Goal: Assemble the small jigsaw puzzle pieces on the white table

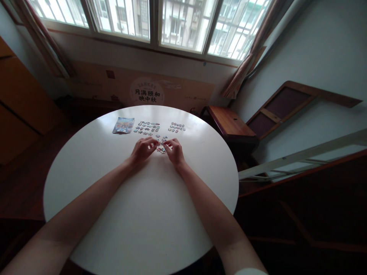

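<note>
Puzzle pcs (163,151): multicol., bits of pink, blue, wht. Pic sheet (124,125): mostly lt blue w/ orange-brn in mid. Desk (129,217): plain wht. Panel (186,86): tan, blk lettering on paler circle. Curtains (235,84): pinkish-brn, striped. Cabinet (20,95): orange-brn. Chair seat (232,123): reddish-brn. Sleeve edge (250,271): wht. Wall (321,49): pale gry.

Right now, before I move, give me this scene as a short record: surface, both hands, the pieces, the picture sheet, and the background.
Surface: round white table
Left hand: fingers bent together at the small pile; whether they grip a piece is too small to tell
Right hand: facing the left one, fingertips at the same pile; grip unclear
Small pile: puzzle pieces between and just below the hands
Larger group: loose pieces in rough rows, beyond the left hand
Smaller group: loose rows, farther right
Picture sheet: left of the larger group
Background: barred windows
</note>
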`<act>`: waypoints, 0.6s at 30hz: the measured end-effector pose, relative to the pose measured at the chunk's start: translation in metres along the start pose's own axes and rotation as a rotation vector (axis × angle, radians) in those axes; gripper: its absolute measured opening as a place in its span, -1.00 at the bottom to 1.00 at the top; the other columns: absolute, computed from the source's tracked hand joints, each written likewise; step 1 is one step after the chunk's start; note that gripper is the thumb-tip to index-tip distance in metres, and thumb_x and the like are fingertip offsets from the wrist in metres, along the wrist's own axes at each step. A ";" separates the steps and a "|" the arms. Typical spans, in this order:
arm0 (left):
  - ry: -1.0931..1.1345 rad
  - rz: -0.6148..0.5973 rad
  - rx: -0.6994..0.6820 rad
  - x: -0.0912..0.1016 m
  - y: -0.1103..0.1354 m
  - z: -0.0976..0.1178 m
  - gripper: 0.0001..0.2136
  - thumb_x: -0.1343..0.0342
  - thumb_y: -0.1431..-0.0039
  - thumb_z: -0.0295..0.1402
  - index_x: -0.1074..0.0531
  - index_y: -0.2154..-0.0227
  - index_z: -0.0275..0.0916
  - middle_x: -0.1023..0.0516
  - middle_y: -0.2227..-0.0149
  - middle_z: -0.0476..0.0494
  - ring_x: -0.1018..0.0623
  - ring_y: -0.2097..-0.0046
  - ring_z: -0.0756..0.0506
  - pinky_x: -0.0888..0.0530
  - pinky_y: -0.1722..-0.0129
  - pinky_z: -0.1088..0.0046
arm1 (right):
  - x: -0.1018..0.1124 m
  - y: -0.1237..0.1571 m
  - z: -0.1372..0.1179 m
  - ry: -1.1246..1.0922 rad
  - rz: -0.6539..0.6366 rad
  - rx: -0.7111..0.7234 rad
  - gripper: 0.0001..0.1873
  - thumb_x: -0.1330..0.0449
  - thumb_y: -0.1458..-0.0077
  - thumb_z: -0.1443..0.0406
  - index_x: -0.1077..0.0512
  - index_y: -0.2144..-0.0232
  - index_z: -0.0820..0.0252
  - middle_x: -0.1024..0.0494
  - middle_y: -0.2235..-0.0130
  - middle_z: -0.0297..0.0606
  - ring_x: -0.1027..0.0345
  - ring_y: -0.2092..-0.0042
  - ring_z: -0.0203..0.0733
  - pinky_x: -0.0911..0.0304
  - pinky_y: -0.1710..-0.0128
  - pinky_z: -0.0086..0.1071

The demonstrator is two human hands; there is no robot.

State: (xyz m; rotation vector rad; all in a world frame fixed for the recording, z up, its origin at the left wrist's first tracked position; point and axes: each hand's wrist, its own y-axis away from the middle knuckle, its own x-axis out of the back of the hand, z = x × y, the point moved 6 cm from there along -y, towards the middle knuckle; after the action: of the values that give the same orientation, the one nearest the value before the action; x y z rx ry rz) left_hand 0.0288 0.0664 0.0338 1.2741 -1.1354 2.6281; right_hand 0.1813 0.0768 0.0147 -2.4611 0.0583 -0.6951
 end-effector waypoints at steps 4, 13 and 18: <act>-0.002 0.005 -0.001 0.000 0.000 -0.001 -0.84 -0.03 -0.18 -0.31 -0.48 0.39 -0.23 -0.52 0.41 -0.04 -0.50 0.43 0.01 -0.38 0.30 0.48 | 0.000 0.000 0.000 -0.002 -0.001 -0.009 -0.90 -0.17 -0.05 0.35 -0.48 0.34 0.20 -0.41 0.31 -0.27 -0.33 0.32 -0.27 -0.31 0.24 -0.36; 0.000 -0.001 -0.016 -0.001 0.001 -0.001 -0.85 -0.02 -0.19 -0.34 -0.47 0.38 -0.23 -0.52 0.40 -0.04 -0.50 0.43 0.02 -0.38 0.30 0.49 | 0.001 0.000 -0.002 -0.012 -0.003 0.003 -0.90 -0.16 -0.06 0.34 -0.47 0.35 0.20 -0.42 0.30 -0.26 -0.33 0.32 -0.28 -0.32 0.24 -0.35; 0.000 -0.005 -0.024 -0.001 0.001 0.000 -0.85 -0.02 -0.18 -0.34 -0.47 0.39 -0.24 -0.52 0.41 -0.05 -0.49 0.43 0.01 -0.38 0.32 0.49 | 0.000 0.000 -0.001 -0.012 0.001 0.008 -0.92 -0.17 -0.05 0.36 -0.47 0.37 0.21 -0.42 0.31 -0.26 -0.33 0.33 -0.27 -0.31 0.24 -0.35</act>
State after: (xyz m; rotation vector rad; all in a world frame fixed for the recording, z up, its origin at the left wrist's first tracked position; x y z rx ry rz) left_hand 0.0294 0.0665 0.0324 1.2715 -1.1589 2.6026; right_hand 0.1806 0.0767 0.0156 -2.4573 0.0523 -0.6789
